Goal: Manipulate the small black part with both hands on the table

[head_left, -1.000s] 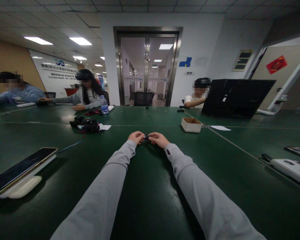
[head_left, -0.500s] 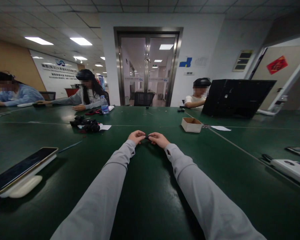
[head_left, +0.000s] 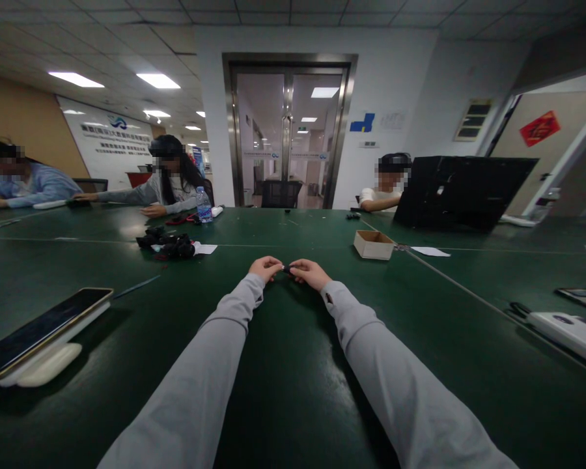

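In the head view, both arms in grey sleeves stretch forward over the dark green table (head_left: 293, 404), and the 2 hands meet well out in front. The left hand (head_left: 265, 268) and the right hand (head_left: 311, 272) are together, fingertips pinched on either end of a small black part (head_left: 286, 268) that sits between them just above the tabletop; it is too small to tell what it is. Against the pictures from 1 second and half a second ago, almost nothing has shifted: the hands hold the same spot and the same pinch, with only a slight wobble of the camera, so the work looks like fine fingertip handling of that 1 piece rather than any carrying or placing. To the left lies a phone (head_left: 39, 332) on a white stand, and farther off a heap of black parts (head_left: 168, 242) beside a water bottle (head_left: 204, 204). To the right stand a small cardboard box (head_left: 374, 244) and an open black case (head_left: 461, 190). 3 other people sit at the far side, their hands busy on their own patches of table.
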{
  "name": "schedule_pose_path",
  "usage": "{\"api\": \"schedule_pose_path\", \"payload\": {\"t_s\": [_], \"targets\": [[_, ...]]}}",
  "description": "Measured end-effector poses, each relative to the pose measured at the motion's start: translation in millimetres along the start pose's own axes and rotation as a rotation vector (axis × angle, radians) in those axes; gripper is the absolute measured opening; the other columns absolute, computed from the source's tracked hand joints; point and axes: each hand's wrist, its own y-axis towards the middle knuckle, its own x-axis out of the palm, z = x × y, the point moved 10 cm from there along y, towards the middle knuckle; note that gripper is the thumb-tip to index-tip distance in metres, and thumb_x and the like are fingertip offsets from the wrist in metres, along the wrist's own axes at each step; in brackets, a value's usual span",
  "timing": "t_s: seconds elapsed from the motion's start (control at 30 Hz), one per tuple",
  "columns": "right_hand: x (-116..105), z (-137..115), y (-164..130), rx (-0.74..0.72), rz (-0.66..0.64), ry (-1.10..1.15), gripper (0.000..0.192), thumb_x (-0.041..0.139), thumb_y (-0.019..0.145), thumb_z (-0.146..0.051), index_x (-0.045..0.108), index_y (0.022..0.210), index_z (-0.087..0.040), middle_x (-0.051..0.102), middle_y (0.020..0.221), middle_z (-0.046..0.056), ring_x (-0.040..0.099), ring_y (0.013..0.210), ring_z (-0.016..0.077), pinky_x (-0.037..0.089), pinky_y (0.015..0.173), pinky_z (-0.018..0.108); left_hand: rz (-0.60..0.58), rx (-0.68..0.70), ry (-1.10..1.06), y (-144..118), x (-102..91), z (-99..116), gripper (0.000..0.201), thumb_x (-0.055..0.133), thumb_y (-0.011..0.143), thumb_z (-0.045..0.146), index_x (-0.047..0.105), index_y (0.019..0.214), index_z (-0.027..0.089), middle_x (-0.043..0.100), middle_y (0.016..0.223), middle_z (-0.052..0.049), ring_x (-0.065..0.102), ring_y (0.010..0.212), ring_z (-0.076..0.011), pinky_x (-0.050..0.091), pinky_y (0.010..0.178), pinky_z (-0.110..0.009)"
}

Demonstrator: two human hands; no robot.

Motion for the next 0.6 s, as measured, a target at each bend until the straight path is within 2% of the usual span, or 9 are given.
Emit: {"api": "schedule_pose_path", "payload": {"t_s": [0.23,0.37,0.47,0.53,0.6], "targets": [[4.6,-0.1,0.2,-0.01,-0.05,-0.031,0.021,0.064,0.07,-0.013,0.057,0.089,-0.013,0.061,0.065,0.0,0.052,0.05,0.006,0.041,0.048,0.017,0.01,-0.024,-0.051,4.9,-0.2,-9.4,0.018,0.062,0.069,0.028,0.055,0.065,0.012,0.054,0.052,0.0,0.047,0.043,-0.0063,0.04,0.04,-0.018],[13.1,-4.7,0.4,-0.063,-0.106,-0.122,0.024,0.068,0.063,-0.012,0.059,0.085,-0.014,0.06,0.07,-0.001,0.054,0.06,0.0074,0.043,0.06,0.02,0.005,-0.016,-0.061,4.2,0.2,-7.4,0.024,0.062,0.068,0.034,0.053,0.063,0.013,0.051,0.05,0.002,0.045,0.042,-0.0061,0.039,0.039,-0.019],[19.1,-14.3,-0.8,-0.141,-0.087,-0.289,0.026,0.073,0.056,-0.014,0.06,0.078,-0.013,0.058,0.073,-0.002,0.052,0.062,0.0077,0.042,0.063,0.022,-0.019,-0.009,-0.06,2.7,2.7,-4.1,0.031,0.065,0.063,0.042,0.052,0.061,0.013,0.047,0.047,0.004,0.041,0.039,-0.0051,0.037,0.038,-0.019],[22.1,-21.1,-2.4,-0.179,-0.046,-0.386,0.028,0.075,0.051,-0.015,0.06,0.075,-0.013,0.057,0.071,-0.003,0.05,0.06,0.0074,0.041,0.06,0.022,-0.056,0.004,-0.055,1.1,6.4,-0.9,0.037,0.067,0.057,0.047,0.052,0.061,0.014,0.046,0.046,0.005,0.04,0.038,-0.0049,0.035,0.038,-0.019],[25.1,-24.5,-4.1,-0.174,-0.023,-0.39,0.029,0.076,0.051,-0.017,0.059,0.074,-0.013,0.056,0.068,-0.003,0.049,0.055,0.0066,0.041,0.055,0.02,-0.109,0.021,-0.042,-1.2,11.4,2.7,0.043,0.069,0.052,0.052,0.051,0.06,0.014,0.049,0.048,0.004,0.041,0.04,-0.0051,0.034,0.039,-0.02]]}}
